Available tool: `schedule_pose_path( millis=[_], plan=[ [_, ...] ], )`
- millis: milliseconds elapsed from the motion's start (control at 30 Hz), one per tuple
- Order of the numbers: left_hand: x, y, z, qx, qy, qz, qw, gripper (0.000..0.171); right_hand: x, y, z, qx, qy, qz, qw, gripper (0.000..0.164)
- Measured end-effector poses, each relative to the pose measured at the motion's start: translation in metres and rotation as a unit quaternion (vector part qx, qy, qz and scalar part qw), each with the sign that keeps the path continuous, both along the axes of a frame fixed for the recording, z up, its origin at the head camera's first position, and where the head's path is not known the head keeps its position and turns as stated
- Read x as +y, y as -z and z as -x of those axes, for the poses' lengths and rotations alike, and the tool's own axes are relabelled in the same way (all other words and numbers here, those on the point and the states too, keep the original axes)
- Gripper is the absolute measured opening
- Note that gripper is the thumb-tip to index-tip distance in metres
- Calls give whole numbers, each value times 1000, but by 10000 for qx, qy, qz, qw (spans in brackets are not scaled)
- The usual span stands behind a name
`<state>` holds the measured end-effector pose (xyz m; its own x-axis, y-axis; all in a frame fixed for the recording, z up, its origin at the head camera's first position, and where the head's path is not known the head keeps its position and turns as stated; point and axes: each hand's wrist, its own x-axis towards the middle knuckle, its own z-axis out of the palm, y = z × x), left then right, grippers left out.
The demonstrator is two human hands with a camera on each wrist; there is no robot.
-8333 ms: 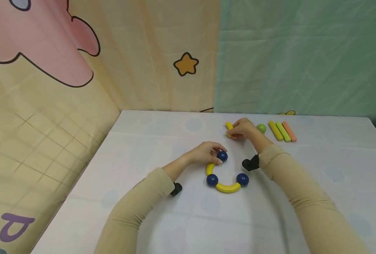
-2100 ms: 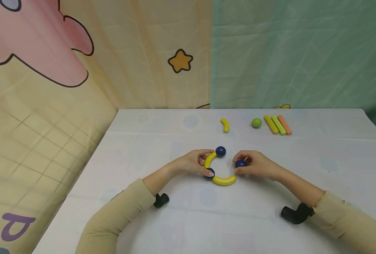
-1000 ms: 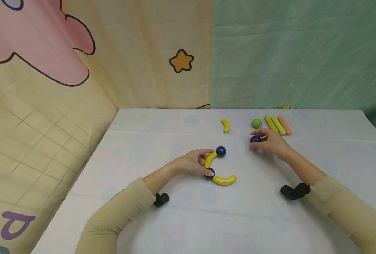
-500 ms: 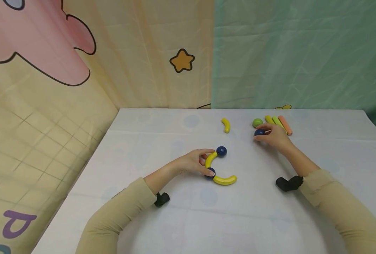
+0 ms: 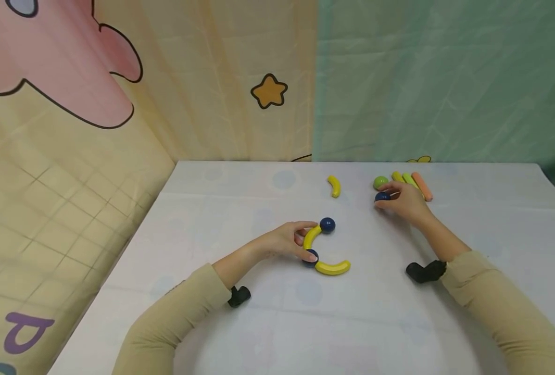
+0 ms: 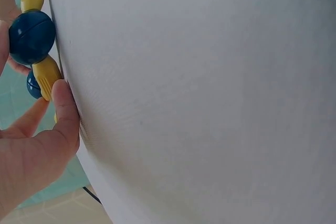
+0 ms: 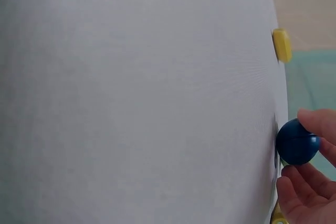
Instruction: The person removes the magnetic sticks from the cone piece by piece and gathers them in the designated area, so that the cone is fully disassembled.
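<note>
My left hand (image 5: 284, 241) holds a toy chain. Its thumb lies on the lower blue ball (image 6: 31, 38), and its fingers touch the left curved yellow stick (image 5: 311, 237). Another blue ball (image 5: 327, 225) sits at that stick's far end. A second curved yellow stick (image 5: 332, 268) runs right from the lower ball, its right end bare. Farther back on the right, my right hand (image 5: 406, 202) pinches a third blue ball (image 7: 297, 141) between thumb and fingers, low over the table and just in front of a green ball (image 5: 380, 182).
A loose curved yellow stick (image 5: 334, 186) lies at the back of the white table (image 5: 259, 323). Straight sticks, yellow (image 5: 398, 176), light green (image 5: 408, 178) and orange (image 5: 421, 186), lie side by side behind my right hand, which partly covers them. Printed curtains stand behind the table.
My right hand set the loose curved stick down, then took the blue ball off the chain's right end and carried it back and right. My left hand shifted from the upper ball toward the lower one.
</note>
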<state>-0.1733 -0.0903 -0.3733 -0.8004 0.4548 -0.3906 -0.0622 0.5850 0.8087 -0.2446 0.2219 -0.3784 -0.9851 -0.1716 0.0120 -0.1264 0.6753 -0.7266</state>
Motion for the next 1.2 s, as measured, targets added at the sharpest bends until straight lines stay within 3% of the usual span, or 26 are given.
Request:
schedule_pose_path(
  millis=[467,767,900,1033,1200],
  plan=[
    [0,-1,0,18,27,70,10000,80,3,-7,-5,-85,-102,159,9998,45],
    [-1,-1,-1,-4,49,80,10000,81,3,-16,-14,480,4,-67,9988,42],
    [-2,-2,-2,86,254,73,9996,83,1,-23,-23,835,-115,-12,9964,41],
    [-4,-5,-2,436,649,217,9967,80,-4,-31,-32,1117,-371,11,9930,39],
    [-8,-10,-1,773,966,255,9920,70,-18,-33,-47,758,-1083,252,9909,38]
  ],
)
